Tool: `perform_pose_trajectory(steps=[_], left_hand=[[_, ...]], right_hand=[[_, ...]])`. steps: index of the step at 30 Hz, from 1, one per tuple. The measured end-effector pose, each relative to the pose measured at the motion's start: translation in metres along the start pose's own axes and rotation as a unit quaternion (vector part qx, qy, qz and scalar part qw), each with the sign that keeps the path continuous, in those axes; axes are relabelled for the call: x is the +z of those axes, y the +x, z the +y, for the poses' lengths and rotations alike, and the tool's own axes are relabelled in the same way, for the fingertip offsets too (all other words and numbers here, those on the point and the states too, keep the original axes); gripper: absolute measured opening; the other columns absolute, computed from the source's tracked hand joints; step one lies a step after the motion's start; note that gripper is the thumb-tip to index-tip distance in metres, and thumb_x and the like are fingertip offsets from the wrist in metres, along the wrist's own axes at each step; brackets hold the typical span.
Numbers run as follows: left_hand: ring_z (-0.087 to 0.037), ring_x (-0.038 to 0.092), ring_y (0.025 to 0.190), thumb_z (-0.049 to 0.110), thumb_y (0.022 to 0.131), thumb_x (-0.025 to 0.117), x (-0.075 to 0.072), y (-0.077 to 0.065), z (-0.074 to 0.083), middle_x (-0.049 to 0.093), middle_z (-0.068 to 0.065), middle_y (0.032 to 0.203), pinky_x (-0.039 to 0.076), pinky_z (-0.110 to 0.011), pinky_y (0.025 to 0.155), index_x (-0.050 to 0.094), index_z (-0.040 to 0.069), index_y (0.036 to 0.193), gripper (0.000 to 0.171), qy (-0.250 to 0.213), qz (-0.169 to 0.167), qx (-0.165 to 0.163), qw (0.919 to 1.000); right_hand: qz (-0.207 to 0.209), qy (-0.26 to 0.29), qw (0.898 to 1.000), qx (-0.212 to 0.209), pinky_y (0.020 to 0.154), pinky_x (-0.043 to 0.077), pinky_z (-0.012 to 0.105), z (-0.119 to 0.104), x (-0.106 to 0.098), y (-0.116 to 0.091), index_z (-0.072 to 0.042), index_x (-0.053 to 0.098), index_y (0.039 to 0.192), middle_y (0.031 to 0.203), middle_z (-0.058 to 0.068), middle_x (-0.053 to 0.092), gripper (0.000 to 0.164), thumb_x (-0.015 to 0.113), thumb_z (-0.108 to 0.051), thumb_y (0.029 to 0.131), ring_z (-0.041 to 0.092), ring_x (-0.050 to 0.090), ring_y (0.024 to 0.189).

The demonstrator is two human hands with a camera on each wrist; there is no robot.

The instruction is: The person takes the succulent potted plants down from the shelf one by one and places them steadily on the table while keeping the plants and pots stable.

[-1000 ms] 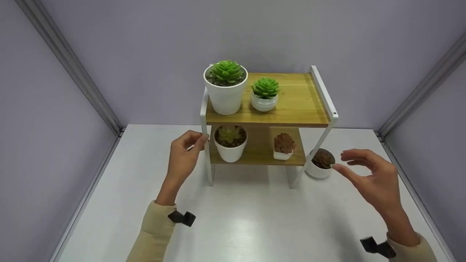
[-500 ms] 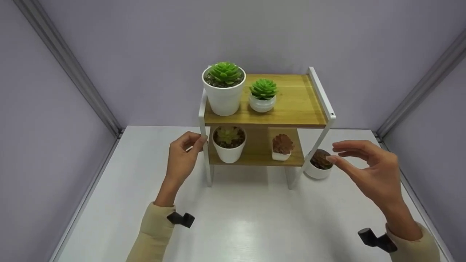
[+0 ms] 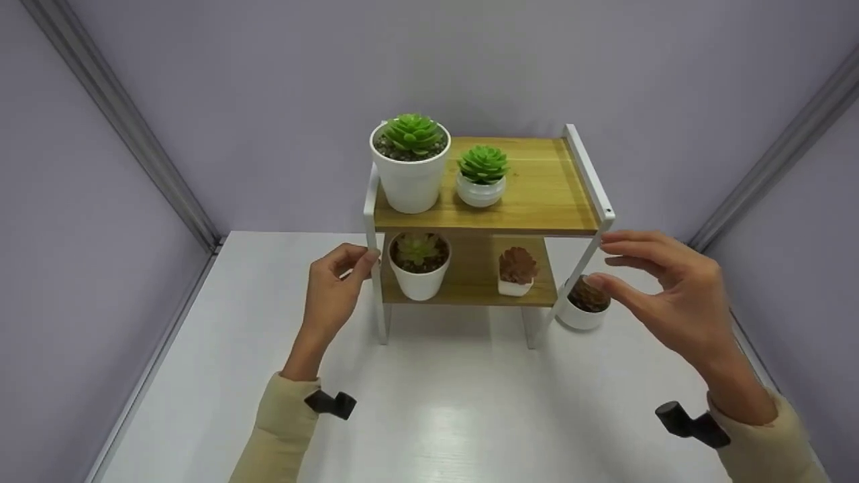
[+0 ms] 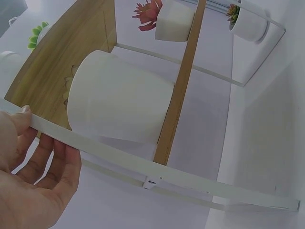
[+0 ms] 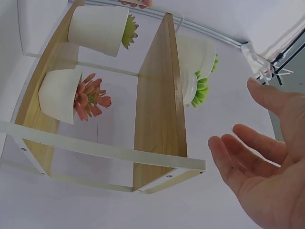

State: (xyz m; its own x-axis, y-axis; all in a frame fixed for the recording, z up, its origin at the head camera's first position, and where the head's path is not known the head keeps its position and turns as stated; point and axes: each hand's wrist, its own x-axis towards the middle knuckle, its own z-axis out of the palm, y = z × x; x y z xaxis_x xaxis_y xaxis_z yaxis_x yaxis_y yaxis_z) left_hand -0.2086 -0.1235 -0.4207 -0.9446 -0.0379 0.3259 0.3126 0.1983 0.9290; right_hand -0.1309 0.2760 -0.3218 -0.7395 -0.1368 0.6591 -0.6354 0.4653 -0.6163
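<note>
A two-tier plant shelf (image 3: 537,201) with wooden boards and a white metal frame stands on the table. My left hand (image 3: 335,285) grips its left front post; in the left wrist view the thumb lies on one side of the white bar (image 4: 109,160) and the fingers on the other. My right hand (image 3: 671,295) hangs beside the right post, fingers and thumb spread apart, holding nothing. On the top board stand a large potted succulent (image 3: 411,174) and a small one (image 3: 482,176). Below are a white-potted green succulent (image 3: 420,268) and a reddish succulent (image 3: 516,272) in a square-looking pot.
A low white pot with a brownish succulent (image 3: 582,312) stands on the white table (image 3: 429,416), just right of the shelf and partly behind its post. Grey walls (image 3: 322,80) with metal corner rails enclose the table at the back and both sides.
My right hand has moved up and left, towards the shelf's upper right post, its fingers spreading wider. My left hand keeps its grip on the left post. The shelf sits slightly further left in view.
</note>
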Motion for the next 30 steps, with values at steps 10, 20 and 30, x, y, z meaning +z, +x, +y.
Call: perform_pose_trajectory(steps=[10,20,30], left_hand=[[-0.036,0.071,0.108,0.022,0.103,0.070,0.000,0.001,0.000,0.075,-0.017,0.106,0.062,-0.023,0.089,0.076,-0.002,0.107,0.025,0.005,0.000,0.000,1.0000],[-0.035,0.072,0.104,0.022,0.103,0.071,0.000,0.001,-0.003,0.075,-0.019,0.106,0.061,-0.023,0.088,0.077,-0.002,0.107,0.025,0.002,-0.001,0.003,1.0000],[-0.027,0.072,0.101,0.025,0.102,0.072,0.000,0.001,-0.003,0.077,-0.010,0.107,0.062,-0.025,0.088,0.080,0.006,0.106,0.020,0.000,0.002,-0.009,1.0000]], right_hand=[[-0.061,0.034,0.997,0.030,0.093,0.062,0.023,-0.017,0.011,0.021,0.004,0.069,0.130,0.124,0.016,0.071,0.059,0.085,0.018,0.075,0.012,0.071,0.112],[-0.114,-0.010,0.989,0.093,0.092,0.058,0.013,-0.031,0.012,0.045,-0.002,0.068,0.134,0.128,0.015,0.072,0.053,0.088,-0.004,0.085,0.001,0.074,0.105],[-0.156,0.009,0.973,0.171,0.091,0.060,0.015,-0.028,0.007,0.075,-0.003,0.066,0.136,0.137,0.014,0.068,0.055,0.088,-0.018,0.087,0.006,0.075,0.106]])
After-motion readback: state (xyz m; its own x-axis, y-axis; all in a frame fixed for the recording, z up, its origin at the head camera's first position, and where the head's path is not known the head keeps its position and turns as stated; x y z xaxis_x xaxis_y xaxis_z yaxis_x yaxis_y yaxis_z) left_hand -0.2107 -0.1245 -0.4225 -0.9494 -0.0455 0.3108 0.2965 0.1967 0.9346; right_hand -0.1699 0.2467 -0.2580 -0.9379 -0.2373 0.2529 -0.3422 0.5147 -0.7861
